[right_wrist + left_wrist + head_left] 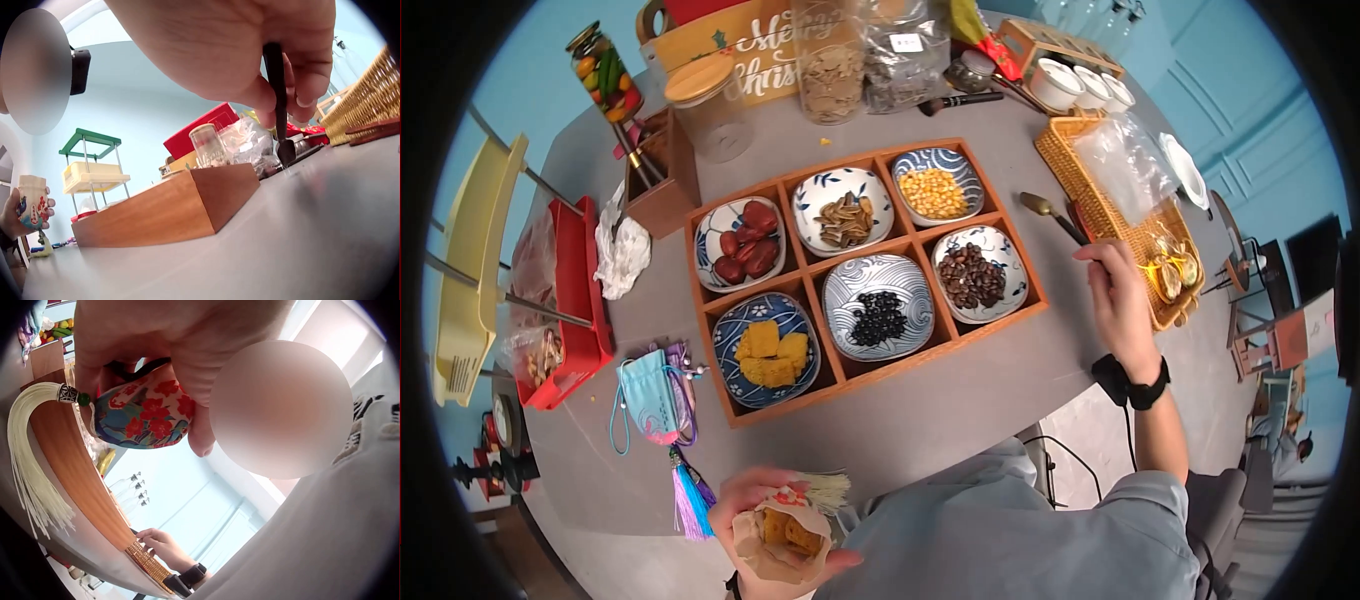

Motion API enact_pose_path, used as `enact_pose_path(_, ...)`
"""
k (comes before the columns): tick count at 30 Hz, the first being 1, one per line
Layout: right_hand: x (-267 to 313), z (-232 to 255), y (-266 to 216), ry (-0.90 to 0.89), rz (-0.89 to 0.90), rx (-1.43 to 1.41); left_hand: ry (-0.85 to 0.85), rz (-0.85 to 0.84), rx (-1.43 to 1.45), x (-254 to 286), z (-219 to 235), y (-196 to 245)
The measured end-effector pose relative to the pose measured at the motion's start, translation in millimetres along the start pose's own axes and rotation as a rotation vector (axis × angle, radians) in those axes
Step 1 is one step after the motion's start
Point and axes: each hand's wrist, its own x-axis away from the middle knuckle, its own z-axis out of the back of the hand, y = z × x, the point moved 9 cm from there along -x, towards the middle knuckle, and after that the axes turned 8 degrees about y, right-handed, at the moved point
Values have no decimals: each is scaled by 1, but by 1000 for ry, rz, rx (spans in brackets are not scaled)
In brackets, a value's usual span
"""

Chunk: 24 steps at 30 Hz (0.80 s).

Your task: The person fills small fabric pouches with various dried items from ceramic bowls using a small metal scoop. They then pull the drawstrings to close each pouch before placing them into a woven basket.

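Pouch [785, 569], mouth open, is by the table [900, 425]'s near edge, the left hand [735, 503]'s fingers curled round it; the right hand [1122, 310] pinches the spoon [1037, 204]. Tilting or squeezing the pouch could spill its yellow pieces [790, 533].

Head view: even, fairly bright indoor light, soft shadows inside the wooden tray [870, 368], small glare spots on the plastic bag [1122, 165]. Strong fisheye, black rounded corners, walls and furniture bent at the edges; far background at right small and soft. Left wrist view: bright, washed-out patches upper right, pale wall behind, left hand [144, 337] shaded in its creases, pouch [147, 415] readable. Right wrist view: cool, slightly hazy, dull sheen plus smeary blur on the grey tabletop [269, 244], right hand [219, 47] large and soft. Both wrist views: dark corners, one smooth round blur hiding detail.
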Motion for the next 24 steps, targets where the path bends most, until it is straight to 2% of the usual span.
enact_pose_path(3, 3, -13, 0, -49, 18, 65, -11, 44, 53, 8, -3, -5)
enact_pose_path(6, 5, -23, 7, -126, 25, 82, -20, 6, 10, 8, -10, 3)
enact_pose_path(11, 11, -30, 1, -177, 200, 204, -7, 81, 79, 7, -27, 3)
enact_pose_path(12, 12, -31, 1, -185, 193, 197, 3, 80, 84, 7, -30, 4)
enact_pose_path(15, 14, -26, 0, -174, 177, 177, 10, -68, -8, 4, -37, 19)
enact_pose_path(17, 13, -17, -6, -128, 182, 151, 22, -26, 104, -1, -46, 21)
enact_pose_path(19, 19, 10, -18, -25, 50, 82, 18, 43, 171, -5, -55, 20)
enact_pose_path(20, 30, 22, -28, -1, -7, 21, 27, 16, 141, -6, -58, 24)
enact_pose_path(22, 67, 27, -72, -129, 44, -201, 22, -34, 77, -7, -68, 29)
enact_pose_path(24, 100, -3, -126, -410, 230, -532, -6, -54, 84, -11, -79, 28)
